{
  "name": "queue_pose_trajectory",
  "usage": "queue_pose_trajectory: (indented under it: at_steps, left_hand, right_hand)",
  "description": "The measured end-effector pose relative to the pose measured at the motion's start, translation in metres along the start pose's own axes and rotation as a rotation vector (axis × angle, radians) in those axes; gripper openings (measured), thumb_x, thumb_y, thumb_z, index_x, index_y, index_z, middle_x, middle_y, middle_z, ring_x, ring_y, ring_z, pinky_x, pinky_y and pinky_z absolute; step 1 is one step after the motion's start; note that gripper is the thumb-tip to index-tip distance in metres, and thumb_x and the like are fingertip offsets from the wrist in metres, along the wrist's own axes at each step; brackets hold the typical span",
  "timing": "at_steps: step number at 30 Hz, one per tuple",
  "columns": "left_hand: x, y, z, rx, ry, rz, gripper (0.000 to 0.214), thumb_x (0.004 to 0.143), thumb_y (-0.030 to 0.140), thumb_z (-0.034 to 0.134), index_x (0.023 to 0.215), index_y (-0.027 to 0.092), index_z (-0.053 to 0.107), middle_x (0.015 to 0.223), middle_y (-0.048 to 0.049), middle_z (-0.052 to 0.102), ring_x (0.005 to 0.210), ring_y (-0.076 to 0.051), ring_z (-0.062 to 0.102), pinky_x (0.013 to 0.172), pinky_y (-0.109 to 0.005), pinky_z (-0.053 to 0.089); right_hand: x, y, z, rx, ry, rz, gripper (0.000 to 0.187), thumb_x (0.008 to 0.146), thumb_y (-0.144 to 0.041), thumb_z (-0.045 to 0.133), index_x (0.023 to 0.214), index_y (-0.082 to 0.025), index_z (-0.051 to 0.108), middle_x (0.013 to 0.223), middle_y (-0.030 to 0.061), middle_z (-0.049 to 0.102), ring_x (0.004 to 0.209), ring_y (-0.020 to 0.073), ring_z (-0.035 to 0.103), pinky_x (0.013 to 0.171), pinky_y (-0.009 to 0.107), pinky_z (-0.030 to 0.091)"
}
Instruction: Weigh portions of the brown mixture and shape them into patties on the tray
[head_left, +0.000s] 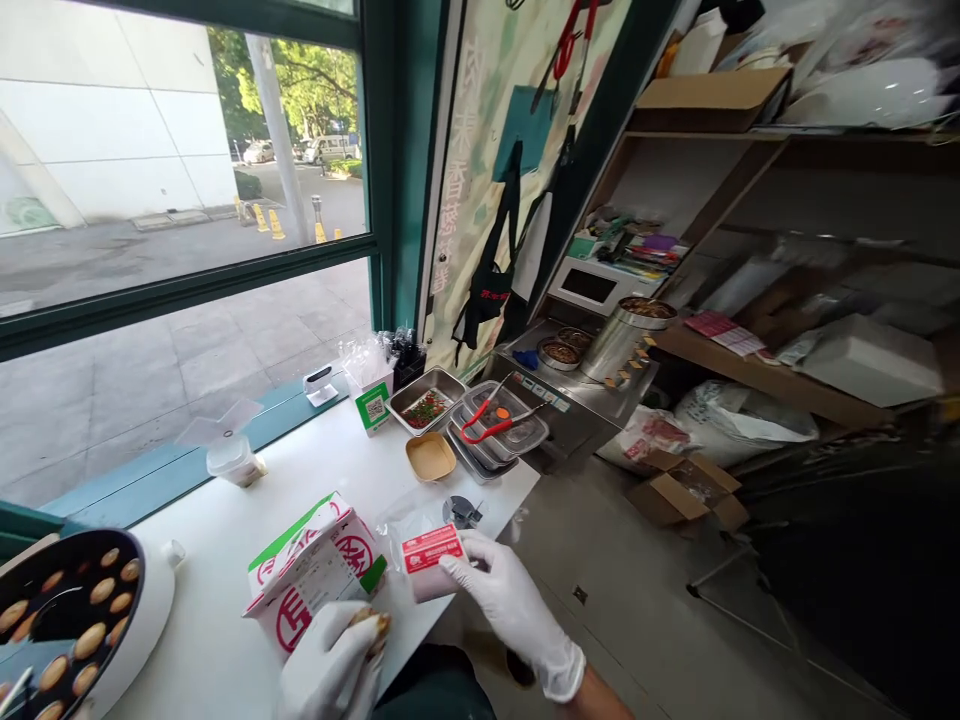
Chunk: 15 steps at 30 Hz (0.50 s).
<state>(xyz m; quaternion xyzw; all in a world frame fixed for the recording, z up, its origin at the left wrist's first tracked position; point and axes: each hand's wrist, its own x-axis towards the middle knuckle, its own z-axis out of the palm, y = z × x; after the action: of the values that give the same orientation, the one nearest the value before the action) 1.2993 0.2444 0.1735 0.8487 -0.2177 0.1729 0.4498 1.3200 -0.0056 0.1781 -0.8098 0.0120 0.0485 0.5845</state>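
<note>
My right hand [510, 590], in a white glove, has its thumb and fingers closed on a small red-and-white packet [433, 552] over the table's front edge. Clear plastic lies beside that packet. At the bottom, my gloved left hand [326, 660] is closed around a small brown piece that looks like food [379, 630]; most of it is hidden by the fingers. Just beyond the left hand stands a white takeaway box [315, 570] with pink and green print and a paper slip on it.
On the white table [202, 560] are a round pan of eggs [90, 640], a plastic tub [234, 460], a brown paper bowl [430, 457], a steel tray [442, 385] and lidded containers with red-handled tongs [487, 432]. A steel counter [600, 385] holds pots.
</note>
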Motion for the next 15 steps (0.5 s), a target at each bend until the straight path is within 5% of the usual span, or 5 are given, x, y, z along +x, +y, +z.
queue_pose_trajectory:
  at_steps: [3, 6, 10, 15]
  left_hand:
    - [0.024, 0.009, 0.004, 0.022, -0.083, 0.117, 0.022, 0.092, 0.015, 0.053, 0.109, 0.021, 0.066, 0.101, -0.0118, 0.069, 0.09, -0.019, 0.069, 0.077, -0.028, 0.06]
    - [0.036, 0.015, -0.002, 0.104, -0.108, 0.071, 0.027, 0.089, 0.019, 0.061, 0.115, 0.022, 0.064, 0.105, -0.0106, 0.068, 0.094, -0.021, 0.068, 0.08, -0.031, 0.06]
    - [0.031, 0.017, -0.012, 0.117, -0.104, -0.009, 0.027, 0.087, 0.022, 0.065, 0.114, 0.024, 0.065, 0.105, -0.0083, 0.069, 0.096, -0.021, 0.068, 0.081, -0.031, 0.06]
    - [0.024, 0.015, -0.02, 0.101, -0.093, -0.027, 0.013, 0.092, 0.025, 0.062, 0.104, 0.025, 0.069, 0.099, -0.0052, 0.07, 0.088, -0.018, 0.068, 0.076, -0.028, 0.057]
  right_hand:
    - [-0.002, -0.024, 0.04, 0.007, 0.062, -0.036, 0.032, 0.089, -0.043, 0.065, 0.067, -0.02, 0.065, 0.098, 0.0067, 0.073, 0.095, 0.0247, 0.065, 0.088, 0.036, 0.05]
    - [-0.006, -0.039, 0.06, 0.009, 0.06, -0.078, 0.033, 0.086, -0.03, 0.064, 0.058, -0.022, 0.049, 0.088, 0.0029, 0.067, 0.084, 0.0206, 0.062, 0.077, 0.033, 0.049]
    - [-0.012, -0.055, 0.064, 0.028, -0.068, -0.131, 0.026, 0.077, -0.014, 0.064, 0.061, -0.023, 0.047, 0.097, 0.002, 0.065, 0.093, 0.0198, 0.062, 0.083, 0.03, 0.05]
    - [-0.017, -0.065, 0.065, -0.036, -0.135, -0.122, 0.023, 0.082, -0.012, 0.06, 0.065, -0.023, 0.049, 0.104, 0.0023, 0.064, 0.098, 0.0189, 0.061, 0.089, 0.03, 0.05]
